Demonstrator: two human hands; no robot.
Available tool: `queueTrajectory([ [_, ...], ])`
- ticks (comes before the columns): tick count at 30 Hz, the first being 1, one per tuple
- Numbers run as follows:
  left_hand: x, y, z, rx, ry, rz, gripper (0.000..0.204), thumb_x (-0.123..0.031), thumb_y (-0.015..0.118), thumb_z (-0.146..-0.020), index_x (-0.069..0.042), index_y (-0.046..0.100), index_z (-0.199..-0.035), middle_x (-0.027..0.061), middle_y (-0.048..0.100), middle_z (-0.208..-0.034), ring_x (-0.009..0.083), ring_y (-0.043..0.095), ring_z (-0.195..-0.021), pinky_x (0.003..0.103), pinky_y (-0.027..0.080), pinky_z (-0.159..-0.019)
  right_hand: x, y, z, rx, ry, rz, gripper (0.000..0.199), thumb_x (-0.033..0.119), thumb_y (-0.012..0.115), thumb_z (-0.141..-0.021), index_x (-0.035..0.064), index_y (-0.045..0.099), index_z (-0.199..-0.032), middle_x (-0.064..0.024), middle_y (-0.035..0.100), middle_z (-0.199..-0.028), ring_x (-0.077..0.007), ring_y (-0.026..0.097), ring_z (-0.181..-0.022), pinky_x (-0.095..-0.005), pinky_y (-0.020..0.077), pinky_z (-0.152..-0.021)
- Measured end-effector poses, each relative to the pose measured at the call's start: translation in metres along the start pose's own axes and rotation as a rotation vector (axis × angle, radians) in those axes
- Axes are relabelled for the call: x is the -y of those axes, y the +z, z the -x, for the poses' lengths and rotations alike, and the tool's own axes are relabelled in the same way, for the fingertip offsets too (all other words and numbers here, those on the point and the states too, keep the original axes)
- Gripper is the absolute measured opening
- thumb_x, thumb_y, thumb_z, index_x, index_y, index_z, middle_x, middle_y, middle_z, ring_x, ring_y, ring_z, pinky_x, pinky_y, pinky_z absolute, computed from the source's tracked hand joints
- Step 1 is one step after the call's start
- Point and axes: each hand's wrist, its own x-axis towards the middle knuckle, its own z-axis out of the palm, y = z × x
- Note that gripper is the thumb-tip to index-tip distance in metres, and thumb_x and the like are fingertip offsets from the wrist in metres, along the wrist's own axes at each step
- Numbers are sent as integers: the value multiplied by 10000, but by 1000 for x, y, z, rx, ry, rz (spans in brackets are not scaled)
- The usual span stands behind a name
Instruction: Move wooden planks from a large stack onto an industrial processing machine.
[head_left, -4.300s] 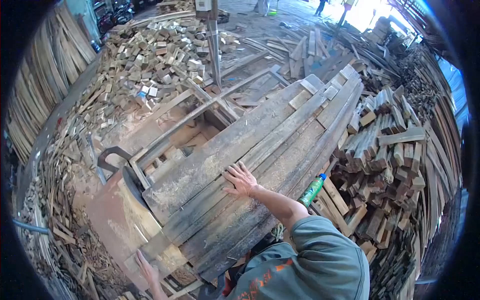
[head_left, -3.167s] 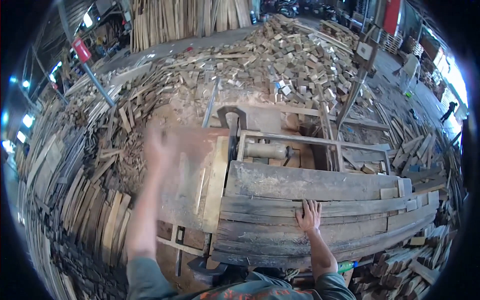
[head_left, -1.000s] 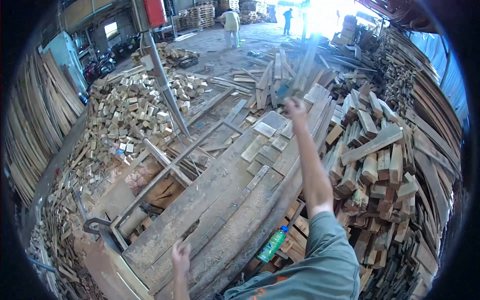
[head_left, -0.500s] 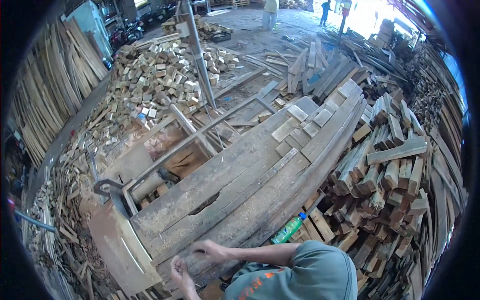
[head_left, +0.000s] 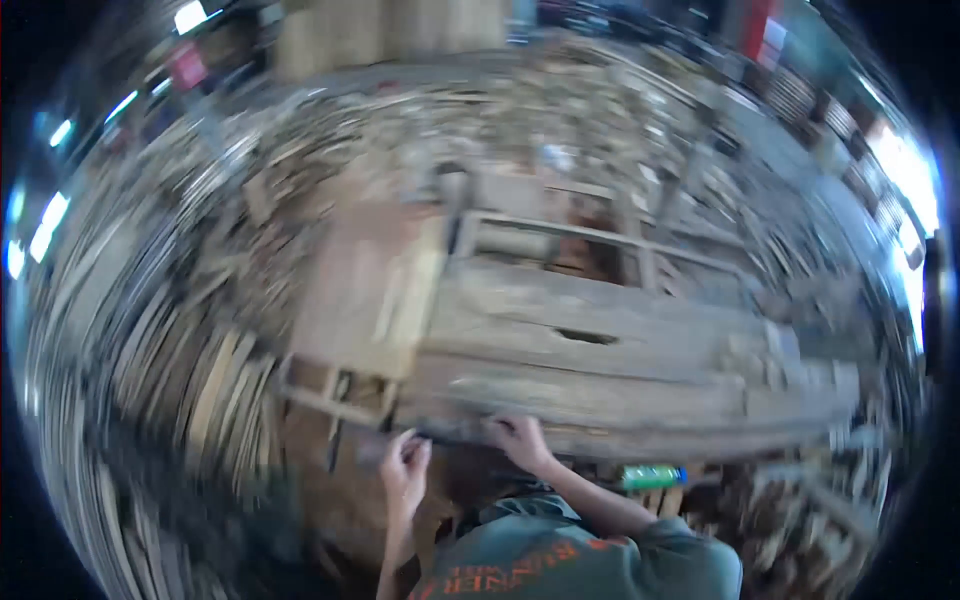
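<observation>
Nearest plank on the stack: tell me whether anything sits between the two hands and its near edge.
Nothing visible does. The right hand already grips the near edge of the nearest plank, and the left hand is at its left end. The picture is motion-blurred, so small scraps could go unseen.

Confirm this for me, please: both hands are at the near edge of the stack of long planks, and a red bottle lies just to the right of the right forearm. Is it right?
Almost. The head view shows the left hand and the right hand at the near edge of the planks, but the bottle beside the right forearm is green, not red.
</observation>
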Motion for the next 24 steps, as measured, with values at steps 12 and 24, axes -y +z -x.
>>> queueTrajectory([
  [12,50,-165,86,-231,3,-115,388,-229,705,-917,-21,600,-1228,170,708,-1069,259,696,-995,367,541,-845,49,179,78,394,26,-92,167,113,622,-934,-43,679,-920,-59,661,-752,-105,611,-703,-263,502,-646],
  [24,79,-283,205,-900,-214,48,359,-253,704,-923,-11,631,-1177,90,701,-992,139,647,-897,304,527,-807,96,355,108,1068,-13,-124,147,119,612,-958,-8,682,-983,-20,652,-821,-97,613,-719,-253,521,-666],
])
